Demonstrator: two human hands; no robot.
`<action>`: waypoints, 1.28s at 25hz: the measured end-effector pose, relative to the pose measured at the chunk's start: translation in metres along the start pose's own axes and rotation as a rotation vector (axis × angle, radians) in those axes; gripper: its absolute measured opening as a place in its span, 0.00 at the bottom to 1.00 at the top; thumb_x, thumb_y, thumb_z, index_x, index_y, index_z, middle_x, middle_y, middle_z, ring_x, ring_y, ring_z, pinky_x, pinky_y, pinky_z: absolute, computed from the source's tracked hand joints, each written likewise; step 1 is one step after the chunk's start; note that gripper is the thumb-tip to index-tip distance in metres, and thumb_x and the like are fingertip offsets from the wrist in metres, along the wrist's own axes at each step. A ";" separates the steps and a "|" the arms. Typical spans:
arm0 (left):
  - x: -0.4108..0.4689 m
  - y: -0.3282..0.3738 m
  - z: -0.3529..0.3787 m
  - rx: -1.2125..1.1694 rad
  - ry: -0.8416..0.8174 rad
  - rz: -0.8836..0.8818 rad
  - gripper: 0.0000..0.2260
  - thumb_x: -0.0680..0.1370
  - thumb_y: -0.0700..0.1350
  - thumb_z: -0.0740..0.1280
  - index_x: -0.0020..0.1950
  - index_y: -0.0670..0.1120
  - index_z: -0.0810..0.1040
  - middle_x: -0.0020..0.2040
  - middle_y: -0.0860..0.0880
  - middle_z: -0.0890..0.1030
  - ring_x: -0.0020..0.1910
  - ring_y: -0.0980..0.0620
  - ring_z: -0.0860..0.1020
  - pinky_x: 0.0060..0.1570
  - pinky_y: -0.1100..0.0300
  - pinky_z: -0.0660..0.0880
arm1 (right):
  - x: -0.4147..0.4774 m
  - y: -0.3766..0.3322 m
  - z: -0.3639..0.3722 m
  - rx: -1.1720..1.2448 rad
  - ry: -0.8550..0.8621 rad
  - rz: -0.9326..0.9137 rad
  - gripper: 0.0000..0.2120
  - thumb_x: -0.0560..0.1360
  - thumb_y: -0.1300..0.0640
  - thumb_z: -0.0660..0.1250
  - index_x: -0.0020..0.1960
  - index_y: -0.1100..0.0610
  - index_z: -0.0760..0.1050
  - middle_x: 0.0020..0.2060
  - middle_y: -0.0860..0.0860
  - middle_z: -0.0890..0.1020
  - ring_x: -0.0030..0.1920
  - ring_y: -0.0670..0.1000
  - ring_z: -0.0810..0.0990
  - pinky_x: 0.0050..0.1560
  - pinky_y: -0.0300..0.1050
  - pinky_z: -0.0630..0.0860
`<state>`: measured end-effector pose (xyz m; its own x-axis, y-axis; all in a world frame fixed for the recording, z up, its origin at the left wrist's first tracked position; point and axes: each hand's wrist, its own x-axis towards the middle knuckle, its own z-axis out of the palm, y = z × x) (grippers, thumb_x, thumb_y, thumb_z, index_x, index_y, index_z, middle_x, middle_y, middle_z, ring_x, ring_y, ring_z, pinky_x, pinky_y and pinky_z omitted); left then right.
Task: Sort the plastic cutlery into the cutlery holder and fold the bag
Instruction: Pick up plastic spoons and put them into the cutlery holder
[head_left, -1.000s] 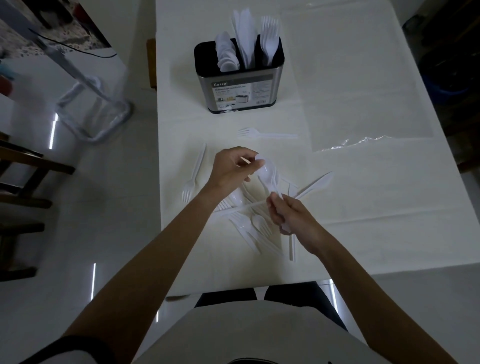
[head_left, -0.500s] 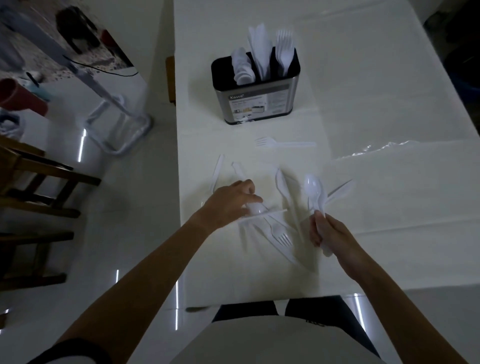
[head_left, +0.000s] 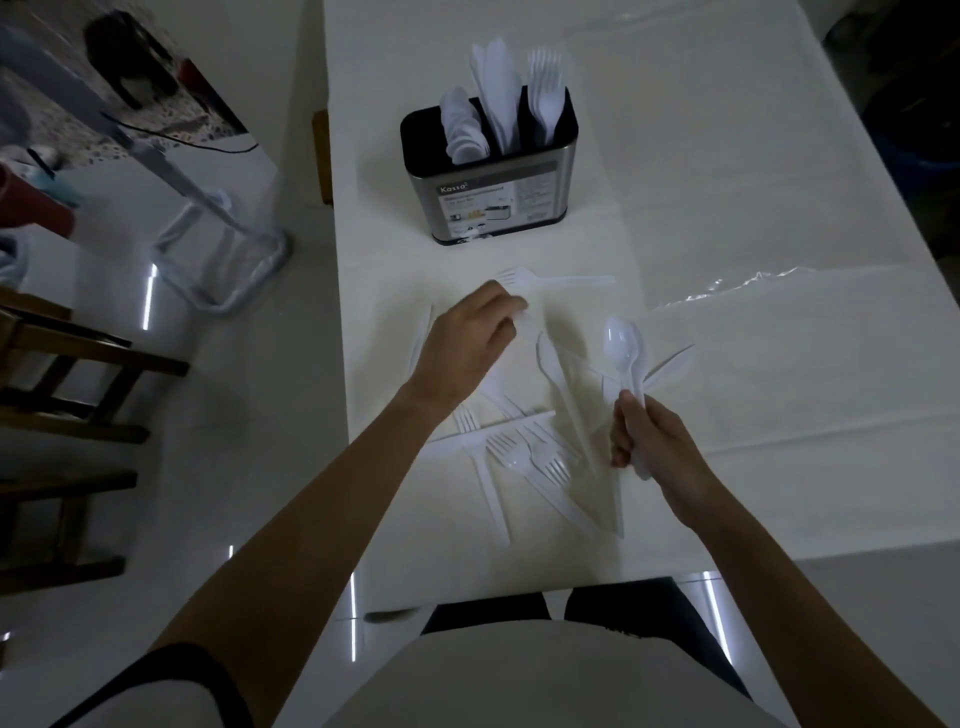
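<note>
A steel cutlery holder (head_left: 493, 205) with a black top stands at the table's middle, with white spoons, knives and forks upright in its three slots. My right hand (head_left: 657, 441) grips the handles of white plastic spoons (head_left: 621, 345), bowls pointing up. My left hand (head_left: 467, 343) is above the pile with its fingers pinched on a white piece (head_left: 524, 319), blurred. Several loose forks and knives (head_left: 524, 457) lie scattered under and between my hands. A single fork (head_left: 550, 280) lies just beyond my left hand. The clear plastic bag (head_left: 737, 208) lies flat at the right.
The white table (head_left: 779, 467) has its left edge close beside my left hand and its near edge by my lap. Dark wooden chair parts (head_left: 67, 395) and a metal frame (head_left: 223, 260) stand on the glossy floor at the left.
My left hand has risen from the pile and moved away from me with a white piece pinched in it. My right hand stays put with the spoons upright.
</note>
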<state>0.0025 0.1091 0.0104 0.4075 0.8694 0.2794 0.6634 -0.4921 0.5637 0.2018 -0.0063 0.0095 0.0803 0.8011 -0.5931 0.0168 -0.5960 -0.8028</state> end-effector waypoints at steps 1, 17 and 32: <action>0.004 0.008 -0.002 -0.106 0.087 -0.078 0.08 0.76 0.36 0.62 0.50 0.41 0.80 0.45 0.47 0.80 0.40 0.52 0.77 0.41 0.62 0.75 | 0.003 -0.002 0.000 -0.005 0.006 -0.017 0.16 0.81 0.52 0.55 0.37 0.57 0.66 0.27 0.51 0.69 0.27 0.47 0.70 0.34 0.42 0.71; -0.043 0.040 -0.008 -0.717 -0.190 -0.851 0.17 0.73 0.36 0.67 0.60 0.51 0.79 0.44 0.47 0.80 0.35 0.53 0.77 0.35 0.60 0.76 | -0.018 0.004 0.043 0.099 -0.368 0.066 0.15 0.82 0.49 0.51 0.50 0.60 0.68 0.26 0.52 0.71 0.21 0.49 0.70 0.24 0.38 0.67; -0.080 0.028 -0.023 -0.798 -0.334 -0.720 0.17 0.79 0.37 0.61 0.64 0.52 0.72 0.48 0.46 0.75 0.36 0.50 0.79 0.32 0.59 0.76 | -0.039 0.019 0.059 0.178 -0.649 0.105 0.20 0.81 0.45 0.49 0.42 0.58 0.67 0.21 0.51 0.66 0.20 0.47 0.60 0.22 0.36 0.60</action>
<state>-0.0258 0.0272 0.0214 0.3189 0.8249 -0.4666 0.2699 0.3929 0.8791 0.1398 -0.0454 0.0139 -0.5425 0.6429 -0.5407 -0.1272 -0.6991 -0.7036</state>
